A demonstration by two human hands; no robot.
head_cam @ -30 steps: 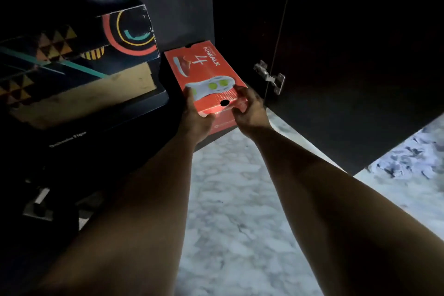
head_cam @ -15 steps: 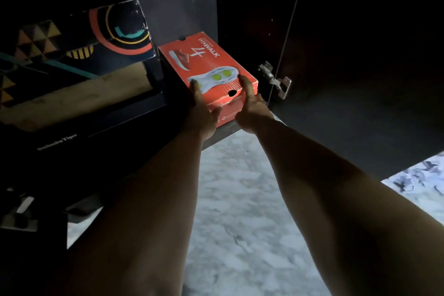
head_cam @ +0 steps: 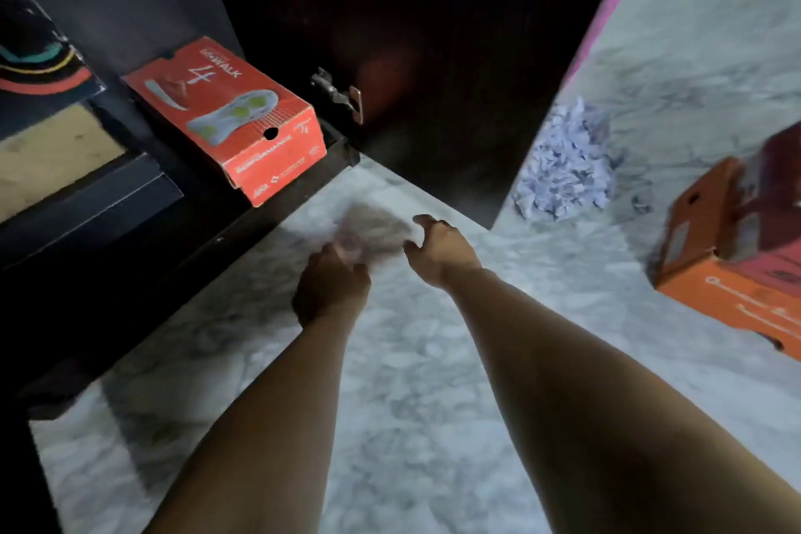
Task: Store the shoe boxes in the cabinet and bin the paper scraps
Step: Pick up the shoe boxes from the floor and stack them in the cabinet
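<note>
Both grips are empty, fingers loosely apart: left hand [head_cam: 331, 288], right hand [head_cam: 437, 249] (blurred). At 11 o'clock the red shoe box [head_cam: 225, 117] sits stored in the cabinet [head_cam: 277, 204]. Left: orange shoe box [head_cam: 732, 273] at 3 o'clock, paper scraps [head_cam: 568, 165] at 2.

the red shoe box [head_cam: 225, 117] on the cabinet shelf carries a large white "4" on its lid, with "walk" printed just beside it in white capitals; a smaller word ahead of "walk" is too blurred to read. its front end panel shows a small "4" logo and a line of white print that cannot be made out. the orange shoe box [head_cam: 732, 273] on the floor has white markings, also unreadable.
</note>
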